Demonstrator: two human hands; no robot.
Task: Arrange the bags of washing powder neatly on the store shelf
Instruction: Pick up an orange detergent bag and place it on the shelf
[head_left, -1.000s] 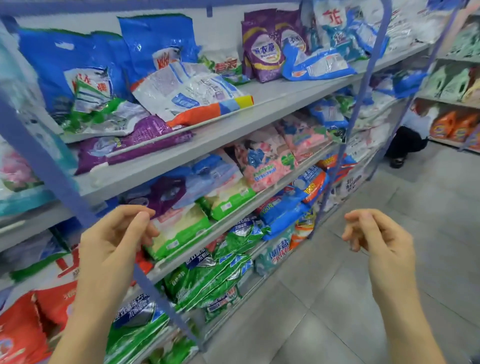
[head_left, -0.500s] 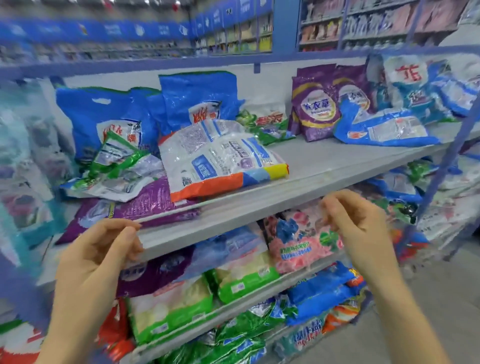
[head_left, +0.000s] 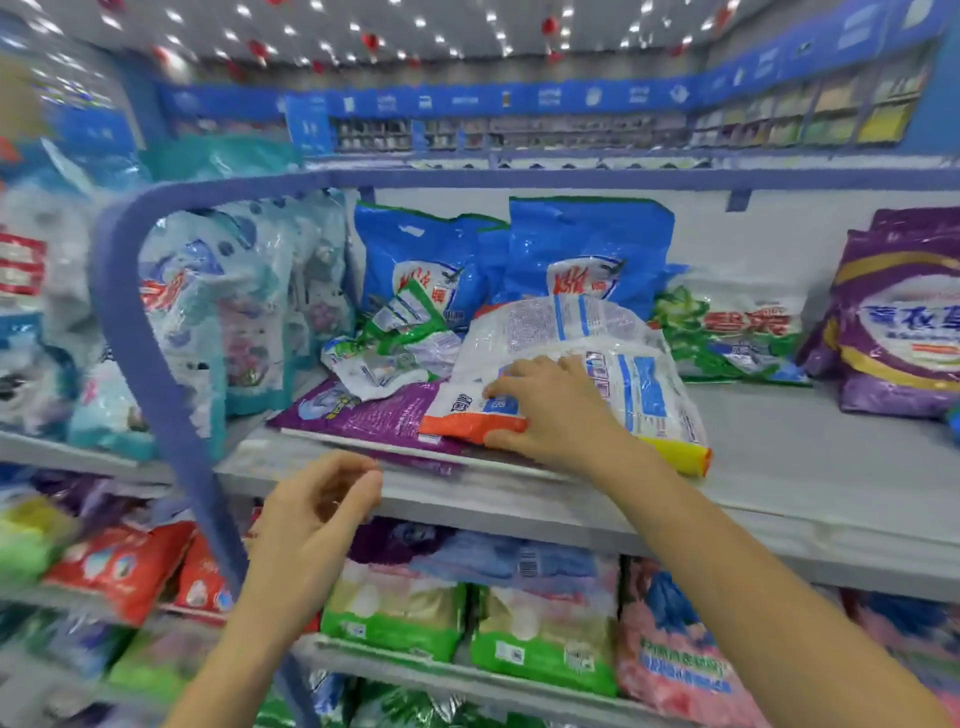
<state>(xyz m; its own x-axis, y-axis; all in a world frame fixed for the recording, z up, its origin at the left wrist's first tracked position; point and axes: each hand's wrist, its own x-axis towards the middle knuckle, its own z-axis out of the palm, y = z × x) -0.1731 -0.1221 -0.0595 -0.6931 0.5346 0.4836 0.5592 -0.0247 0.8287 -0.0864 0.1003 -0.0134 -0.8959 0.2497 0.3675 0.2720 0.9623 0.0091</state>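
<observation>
White bag lies flat near the front of the top shelf. Its long axis runs front to back, orange-and-yellow bottom seam toward me, top end toward the back wall. Its left corner overlaps one purple bag, also flat, whose long side lies along the shelf lip. My right grip pinches the white bag at the orange corner, fingers over the face, thumb under the seam. My left grip hangs just below the shelf lip, fingers loosely curled, holding nothing. Count behind: two blue bags, upright, side by side at the back wall. One crumpled green bag lies in front of them, and one green-and-white bag stands right of them. Far right, purple upright bags, two as far as I can tell.
</observation>
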